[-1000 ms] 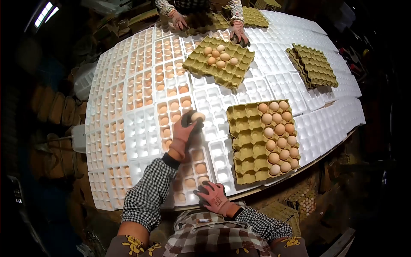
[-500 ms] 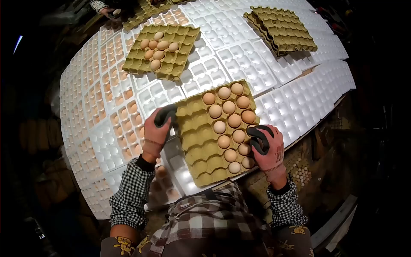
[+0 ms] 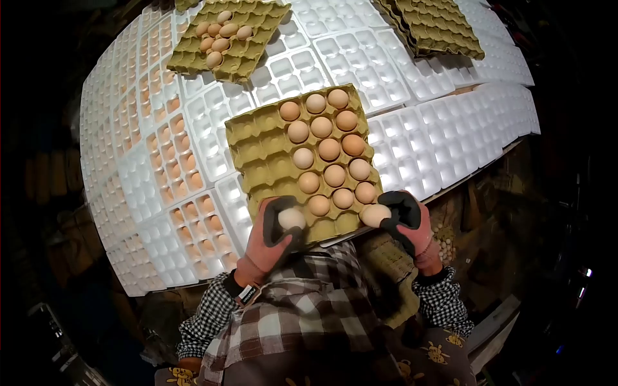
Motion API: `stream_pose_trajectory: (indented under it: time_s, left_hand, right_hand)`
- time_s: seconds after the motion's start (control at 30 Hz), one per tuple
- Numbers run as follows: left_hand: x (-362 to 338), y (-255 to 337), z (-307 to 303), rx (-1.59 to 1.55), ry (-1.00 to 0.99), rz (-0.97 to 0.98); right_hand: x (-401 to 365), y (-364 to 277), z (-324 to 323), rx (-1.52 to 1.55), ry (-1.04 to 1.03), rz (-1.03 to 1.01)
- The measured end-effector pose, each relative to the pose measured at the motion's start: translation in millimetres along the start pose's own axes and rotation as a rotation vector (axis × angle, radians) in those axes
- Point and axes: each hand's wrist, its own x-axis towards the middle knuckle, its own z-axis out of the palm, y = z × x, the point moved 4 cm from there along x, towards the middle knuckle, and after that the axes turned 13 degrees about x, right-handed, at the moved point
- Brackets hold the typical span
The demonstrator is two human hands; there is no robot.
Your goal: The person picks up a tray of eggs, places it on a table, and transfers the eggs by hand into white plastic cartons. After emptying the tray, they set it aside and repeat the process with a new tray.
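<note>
A pulp egg tray (image 3: 261,161) lies in front of me, with several brown eggs (image 3: 329,149) in its right-hand columns. My left hand (image 3: 270,238), in a pink and dark-grey glove, is closed around a pale egg (image 3: 291,219) over the tray's near edge. At the near right corner, my gloved right hand (image 3: 412,225) grips another egg (image 3: 376,215) between thumb and fingers. Between the two hands, the nearest row of cups (image 3: 331,226) shows bare pulp. The tray's left columns hold no eggs.
White plastic egg trays (image 3: 360,61) cover the table; those on the left hold eggs (image 3: 170,151). Farther back sit a pulp tray (image 3: 248,61) with several eggs and a pulp tray stack (image 3: 444,29). More eggs (image 3: 444,243) lie low, beyond my right hand.
My left hand has gone from the tray's left edge to its near edge and now holds an egg. My right hand has moved nearer, also holding one. Two eggs have left the nearest row.
</note>
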Motion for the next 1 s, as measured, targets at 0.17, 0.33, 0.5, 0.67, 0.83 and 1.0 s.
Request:
stream_pose_trajectory:
  time_s: [0.17,0.33,0.5,0.67,0.83,1.0]
  left_hand:
    - [23.0,49.6,39.9,1.256,-0.117,0.287]
    - [26.1,34.0,6.6,0.745,0.044,0.264]
    - [46.2,63.7,20.9,1.529,0.039,0.246]
    - [53.2,52.4,14.7,1.426,0.121,0.249]
    - [34.1,27.9,-1.7,0.160,-0.060,-0.029]
    - [-5.1,24.4,25.4,-1.179,-0.367,-0.435]
  right_hand:
    - [4.1,10.5,-13.8,-0.114,0.087,-0.004]
    - [-4.7,17.7,11.8,-1.100,0.102,-0.178]
    - [-11.1,31.2,-14.4,-0.484,0.194,-0.049]
    - [-8.2,23.1,10.2,-0.980,0.246,-0.076]
    - [12.9,-1.1,21.3,-1.045,0.270,-0.144]
    - [29.0,23.0,-17.9,-0.153,0.076,-0.080]
